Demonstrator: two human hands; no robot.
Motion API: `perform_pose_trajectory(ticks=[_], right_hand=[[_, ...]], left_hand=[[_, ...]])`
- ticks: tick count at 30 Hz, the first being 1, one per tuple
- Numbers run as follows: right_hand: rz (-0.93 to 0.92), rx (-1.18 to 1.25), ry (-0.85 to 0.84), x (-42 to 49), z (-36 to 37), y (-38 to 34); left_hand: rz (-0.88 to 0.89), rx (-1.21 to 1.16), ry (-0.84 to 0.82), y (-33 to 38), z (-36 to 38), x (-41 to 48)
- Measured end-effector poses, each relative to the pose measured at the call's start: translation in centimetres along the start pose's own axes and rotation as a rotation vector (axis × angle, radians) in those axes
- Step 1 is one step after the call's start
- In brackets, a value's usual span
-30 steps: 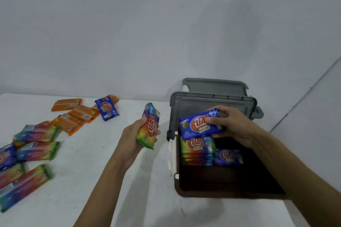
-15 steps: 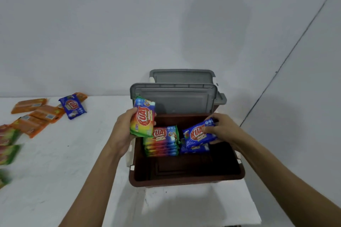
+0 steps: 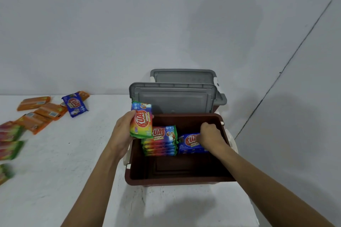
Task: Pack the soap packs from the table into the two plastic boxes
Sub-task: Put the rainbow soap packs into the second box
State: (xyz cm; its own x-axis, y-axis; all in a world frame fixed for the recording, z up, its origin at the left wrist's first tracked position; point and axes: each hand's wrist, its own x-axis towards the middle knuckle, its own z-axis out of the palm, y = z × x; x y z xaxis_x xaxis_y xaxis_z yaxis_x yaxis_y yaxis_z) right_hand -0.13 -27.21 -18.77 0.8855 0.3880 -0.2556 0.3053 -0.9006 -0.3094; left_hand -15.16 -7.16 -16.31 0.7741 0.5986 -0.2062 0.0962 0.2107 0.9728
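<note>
Inside the brown box [image 3: 180, 177], our right hand [image 3: 212, 137] has lowered its blue pack [image 3: 190, 143] onto the far-right pile, fingers still curled on it. Our left hand [image 3: 122, 134] grips a rainbow pack [image 3: 141, 120] over the rim, next to go; more packs [image 3: 44, 114] wait far left on the tabletop [image 3: 60, 162].
</note>
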Motion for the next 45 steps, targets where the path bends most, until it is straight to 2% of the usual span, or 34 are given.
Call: perform_pose_trajectory(ticks=[12,14,18,21,25,29,33,39,42,45], right_hand=[[-0.265,-0.264,0.135,-1.0,0.9,0.7],[-0.268,-0.183,0.193,-0.9,0.3,0.6],[-0.273,0.136,0.248,-0.9,-2.0,-0.2],[-0.323,0.371,0.152,-1.5,-3.4,-1.3],[-0.31,0.803,-0.097,-2.8,-3.8,-2.9],[-0.293,1.039,-0.207,-3.2,-4.3,-4.0],[-0.292,1.043,-0.299,-3.1,-4.7,-3.8],[-0.255,1.008,-0.526,-3.3,-6.1,-1.9],[-0.235,0.894,-0.585,-3.1,-6.9,-0.6],[-0.265,0.654,-0.555,-2.7,-7.3,1.0]], left_hand=[[0.001,-0.008,0.042,0.1,0.1,-0.1],[0.006,-0.016,0.04,0.3,0.1,-0.2],[0.047,-0.035,0.033,0.5,0.5,-0.5],[0.042,-0.05,-0.013,0.7,1.2,-0.8],[0.047,-0.025,-0.116,1.0,2.1,-1.2],[0.073,0.064,-0.225,1.3,2.5,-1.2],[0.093,0.217,-0.302,1.1,2.6,-1.3],[0.175,0.381,-0.231,0.9,2.4,-1.1],[0.203,0.389,-0.192,0.9,1.6,-0.5],[0.194,0.419,-0.163,0.6,0.6,0.0]])
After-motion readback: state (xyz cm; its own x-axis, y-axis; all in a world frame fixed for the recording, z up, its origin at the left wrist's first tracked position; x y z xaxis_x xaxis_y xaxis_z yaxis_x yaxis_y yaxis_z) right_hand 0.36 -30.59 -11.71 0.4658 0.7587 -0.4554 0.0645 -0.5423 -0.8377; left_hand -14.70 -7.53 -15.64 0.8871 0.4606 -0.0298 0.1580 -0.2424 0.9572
